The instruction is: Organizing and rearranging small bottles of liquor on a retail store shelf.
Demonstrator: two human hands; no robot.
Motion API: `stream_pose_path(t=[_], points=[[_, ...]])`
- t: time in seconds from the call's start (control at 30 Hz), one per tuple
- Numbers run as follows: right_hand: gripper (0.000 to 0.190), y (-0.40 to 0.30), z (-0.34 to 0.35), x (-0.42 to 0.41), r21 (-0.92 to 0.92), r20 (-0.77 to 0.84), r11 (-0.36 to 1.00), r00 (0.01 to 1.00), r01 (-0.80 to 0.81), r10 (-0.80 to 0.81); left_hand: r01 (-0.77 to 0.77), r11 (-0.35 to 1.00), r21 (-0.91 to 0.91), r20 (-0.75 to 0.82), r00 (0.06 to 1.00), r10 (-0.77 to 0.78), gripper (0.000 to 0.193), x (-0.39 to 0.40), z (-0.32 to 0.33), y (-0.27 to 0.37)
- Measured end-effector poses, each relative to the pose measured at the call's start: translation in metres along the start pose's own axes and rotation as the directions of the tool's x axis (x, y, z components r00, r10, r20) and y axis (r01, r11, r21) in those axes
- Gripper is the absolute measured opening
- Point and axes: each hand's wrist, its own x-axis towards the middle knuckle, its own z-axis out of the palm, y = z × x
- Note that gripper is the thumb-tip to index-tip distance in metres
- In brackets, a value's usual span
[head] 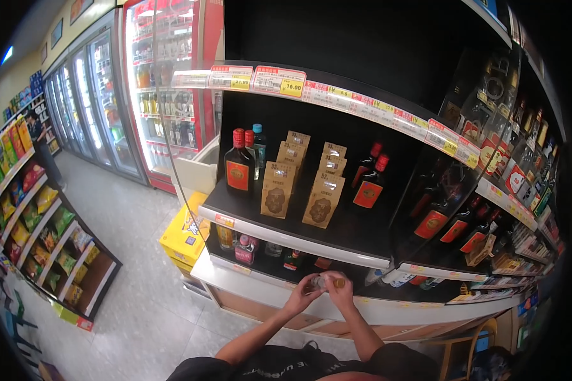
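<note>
Both of my hands are close together in front of the lower shelf's edge. My left hand [305,294] is closed around a small clear glass bottle [318,283]. Against it, my right hand [341,296] grips a small item with a gold cap [339,283]; whether the cap belongs to the same bottle I cannot tell. Just behind my hands, the lower shelf [267,259] bears a pink bottle [244,250] and a small green bottle with a red label [292,260]. Above, brown printed boxes [323,200] stand in two rows between dark red-capped bottles [238,164] [368,190].
A glossy price rail [333,97] crosses at head height. Right of a clear divider [450,190] stand more bottles. At left are a yellow carton [186,233], a lit drinks fridge [164,95], a snack rack [43,224] and a person [40,138]. A wooden chair [457,350] is at lower right.
</note>
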Motion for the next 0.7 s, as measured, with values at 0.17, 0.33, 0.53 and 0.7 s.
stream_pose_path(t=[0.17,0.33,0.53,0.7], points=[[0.012,-0.056,-0.009,0.001,0.191,0.151,0.980,0.988,-0.063,0.034,-0.024,0.995,0.092,-0.056,0.998,0.029,0.055,-0.029,-0.001,0.054],[0.012,-0.121,-0.012,0.036,0.175,0.267,0.974,0.945,0.147,-0.191,-0.074,0.959,0.275,-0.233,0.962,0.141,0.050,-0.040,-0.007,0.126],[0.039,-0.173,-0.010,0.068,0.360,0.420,0.914,0.843,0.185,-0.336,-0.262,0.938,0.226,-0.288,0.902,0.321,0.055,-0.035,-0.019,0.183],[0.038,-0.222,-0.014,0.109,0.313,0.381,0.843,0.756,0.437,-0.533,-0.226,0.852,0.473,-0.237,0.899,0.370,0.056,-0.031,-0.036,0.252]])
